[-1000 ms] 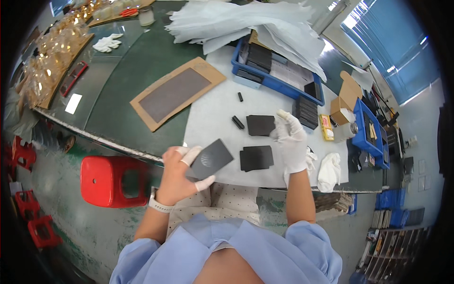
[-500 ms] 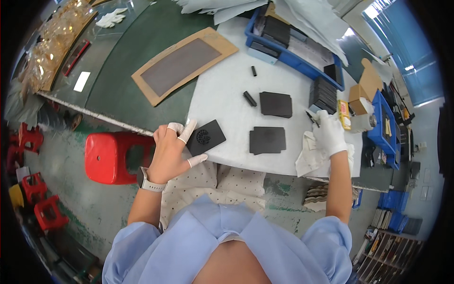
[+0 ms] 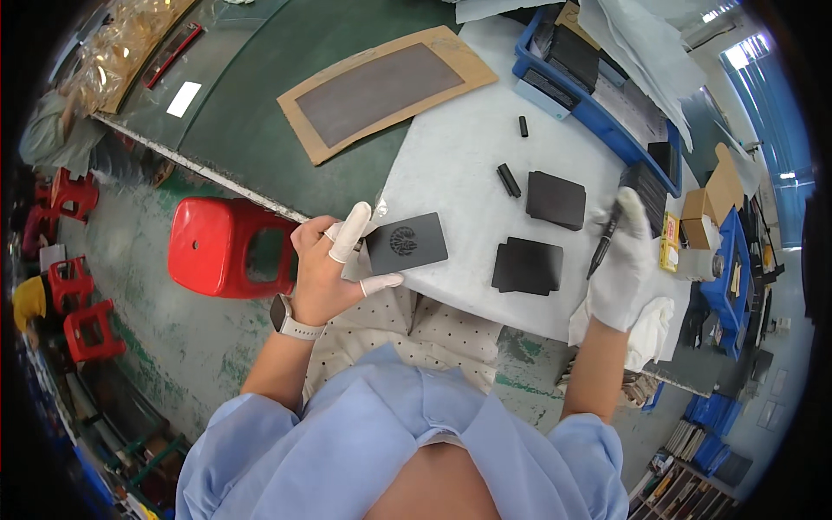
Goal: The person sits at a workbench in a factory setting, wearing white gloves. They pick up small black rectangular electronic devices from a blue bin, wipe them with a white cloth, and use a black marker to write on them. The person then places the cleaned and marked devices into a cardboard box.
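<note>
Between its white-covered thumb and fingers, my left hand (image 3: pixel 322 270) grips a black rectangular plate (image 3: pixel 426 239) by its left side, at the table's near edge. A round dark emblem marks the plate's face. My right hand (image 3: pixel 626 273), in a white glove, is closed around a black pen (image 3: pixel 600 253) whose tip points down toward the table. Between the hands lie two small stacks of black plates, a farther stack (image 3: pixel 556 200) and a nearer stack (image 3: pixel 527 265). Beyond them rest a short black cylinder (image 3: pixel 509 180) and a smaller black piece (image 3: pixel 523 126).
A blue crate (image 3: pixel 589 108) with dark boxes stands at the far right, beside a row of black plates (image 3: pixel 643 192). A yellow box (image 3: pixel 669 241) and white cloth (image 3: pixel 648 334) lie farther right. Cardboard with a grey panel (image 3: pixel 381 91) is at far left. A red stool (image 3: pixel 204 245) stands left.
My right hand has turned, and the pen now points down toward the table. The plate in my left hand has been turned nearer to level. The whole view has shifted.
</note>
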A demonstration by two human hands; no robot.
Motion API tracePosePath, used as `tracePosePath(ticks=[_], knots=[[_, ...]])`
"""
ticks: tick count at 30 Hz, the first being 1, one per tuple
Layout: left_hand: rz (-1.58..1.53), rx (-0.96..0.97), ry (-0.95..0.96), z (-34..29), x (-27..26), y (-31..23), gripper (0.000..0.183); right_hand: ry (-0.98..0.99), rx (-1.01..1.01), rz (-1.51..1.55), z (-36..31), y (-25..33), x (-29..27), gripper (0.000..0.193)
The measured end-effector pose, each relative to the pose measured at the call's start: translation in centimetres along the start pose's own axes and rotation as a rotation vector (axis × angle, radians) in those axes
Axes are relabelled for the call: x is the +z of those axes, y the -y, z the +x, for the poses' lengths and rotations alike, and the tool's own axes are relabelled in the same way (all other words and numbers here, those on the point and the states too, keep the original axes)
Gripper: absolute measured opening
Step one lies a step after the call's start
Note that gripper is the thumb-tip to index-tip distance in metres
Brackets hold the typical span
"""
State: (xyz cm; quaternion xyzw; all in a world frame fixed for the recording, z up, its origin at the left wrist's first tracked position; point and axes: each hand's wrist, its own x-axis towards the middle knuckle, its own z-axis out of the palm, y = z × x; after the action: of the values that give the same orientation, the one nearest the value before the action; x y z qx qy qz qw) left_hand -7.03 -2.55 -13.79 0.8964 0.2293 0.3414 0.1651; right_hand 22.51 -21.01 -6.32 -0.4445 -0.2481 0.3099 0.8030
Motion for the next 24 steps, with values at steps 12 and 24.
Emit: tracePosePath(ticks=[12,24], knots=[[-0.017,-0.006,-0.030,-0.5,0.6,0.0,0.098,0.436,0.529,-0.120,-0.6,-6.7,8.7,0.023],[0.029,-0.011,0.043,-0.5,0.1,0.0,0.101,0.198,0.296,-0.315,-0.9,-7.9,8.8,0.014]])
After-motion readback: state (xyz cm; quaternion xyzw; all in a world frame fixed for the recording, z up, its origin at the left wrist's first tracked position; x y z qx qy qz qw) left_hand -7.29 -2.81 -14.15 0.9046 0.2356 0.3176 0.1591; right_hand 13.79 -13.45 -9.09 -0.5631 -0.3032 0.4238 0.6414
